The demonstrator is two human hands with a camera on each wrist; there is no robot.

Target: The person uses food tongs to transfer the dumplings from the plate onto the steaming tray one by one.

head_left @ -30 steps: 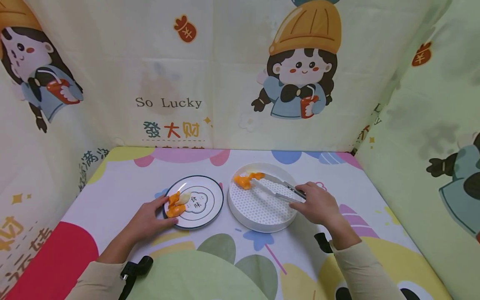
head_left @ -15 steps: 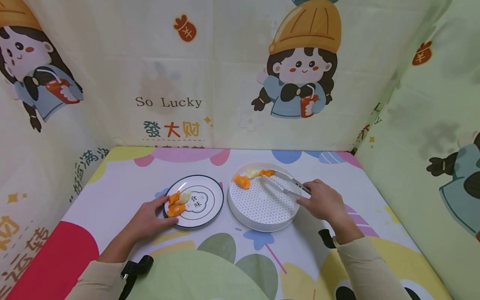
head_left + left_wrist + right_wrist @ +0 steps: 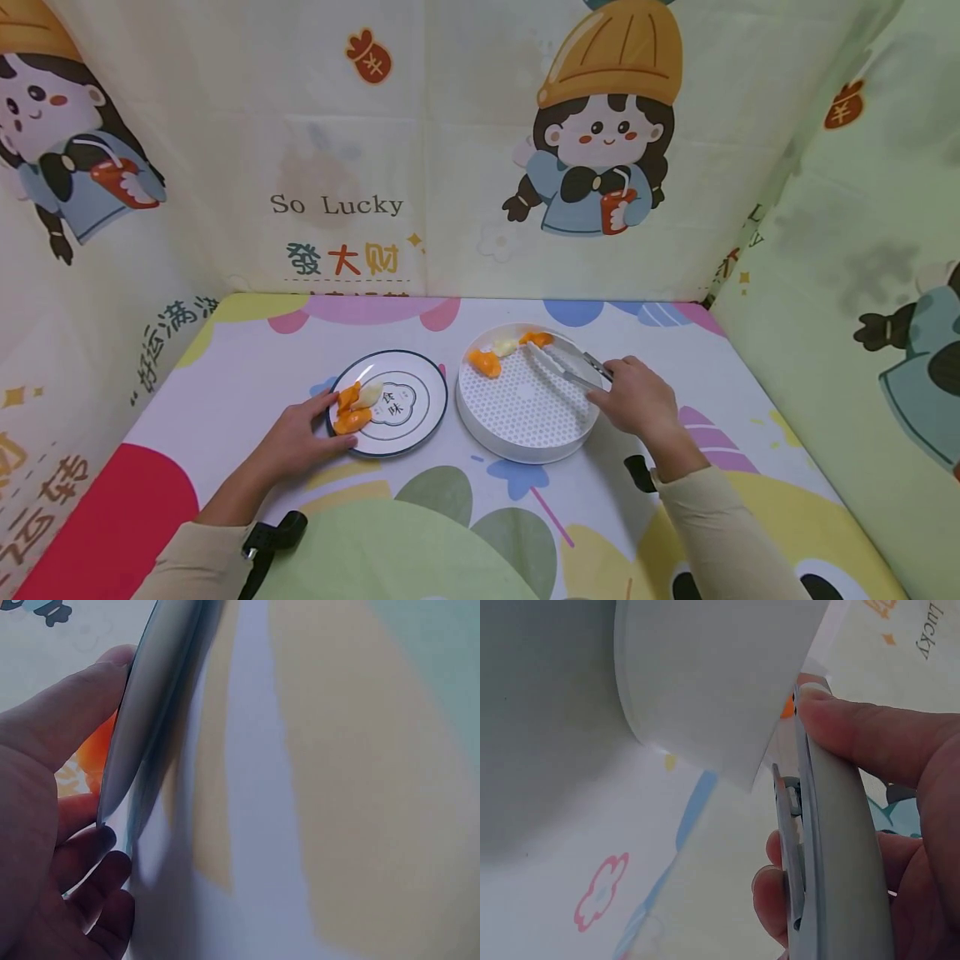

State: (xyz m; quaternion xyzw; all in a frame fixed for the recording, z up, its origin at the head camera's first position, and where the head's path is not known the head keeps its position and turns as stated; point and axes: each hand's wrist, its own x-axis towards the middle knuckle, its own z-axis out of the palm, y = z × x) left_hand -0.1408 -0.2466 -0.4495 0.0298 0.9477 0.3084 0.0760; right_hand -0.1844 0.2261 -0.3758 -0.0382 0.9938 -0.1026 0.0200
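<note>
My left hand (image 3: 303,433) holds the left rim of a white, dark-edged plate (image 3: 416,429), thumb on one side and fingers on the other in the left wrist view. On the plate, beside that hand, are orange pieces (image 3: 351,421) and a whitish piece (image 3: 368,395). My right hand (image 3: 637,396) grips metal tongs (image 3: 573,375) over a round white perforated tray (image 3: 525,450). The tongs' tips are right at an orange piece (image 3: 536,338) near the tray's far wall. Another orange piece (image 3: 484,363) and a pale piece (image 3: 505,347) lie to its left.
The plate and tray stand side by side on a colourful patterned tablecloth (image 3: 420,533). A printed cloth wall (image 3: 465,150) rises behind the table, with more cloth at both sides. Black straps (image 3: 273,537) are worn around the wrists, over beige sleeves.
The right hand shifted right, then slightly back left. An orange piece at the tongs moved right and toward the tray's far wall, and the pale piece came into sight. The left hand stayed still.
</note>
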